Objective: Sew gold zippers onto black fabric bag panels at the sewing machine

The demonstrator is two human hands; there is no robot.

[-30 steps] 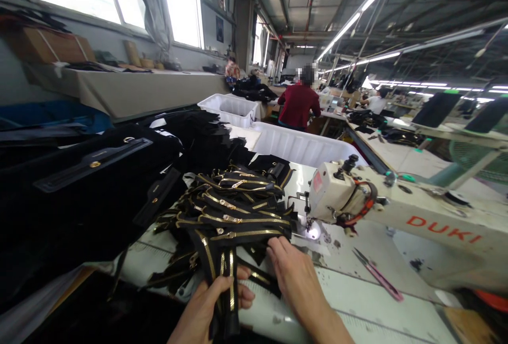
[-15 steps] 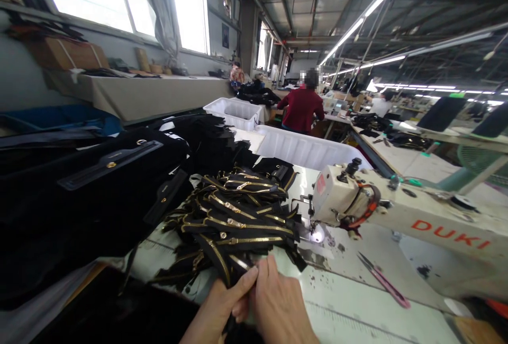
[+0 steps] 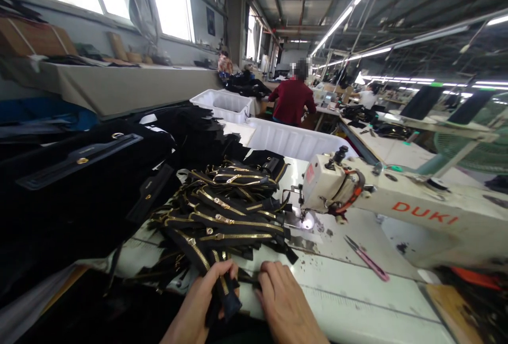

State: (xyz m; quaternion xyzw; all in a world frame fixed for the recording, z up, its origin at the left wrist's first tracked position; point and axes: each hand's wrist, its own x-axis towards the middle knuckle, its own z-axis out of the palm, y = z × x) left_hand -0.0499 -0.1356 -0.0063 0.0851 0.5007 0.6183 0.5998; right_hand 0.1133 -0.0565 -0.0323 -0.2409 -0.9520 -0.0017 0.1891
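Black zipper strip (image 3: 223,292), gold teeth, at near table (image 3: 357,301) edge, pinched in left hand (image 3: 198,301); right hand (image 3: 280,304) fingers closed on its tail. Seemingly separating one from pile (image 3: 230,211); next needs clean pull free of tangle.

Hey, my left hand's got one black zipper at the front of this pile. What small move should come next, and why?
Probably ease the black zipper toward you with the left hand while the right hand pins the black strip beside it. Its far end runs into the pile of zippers, so a quick tug could drag others along.
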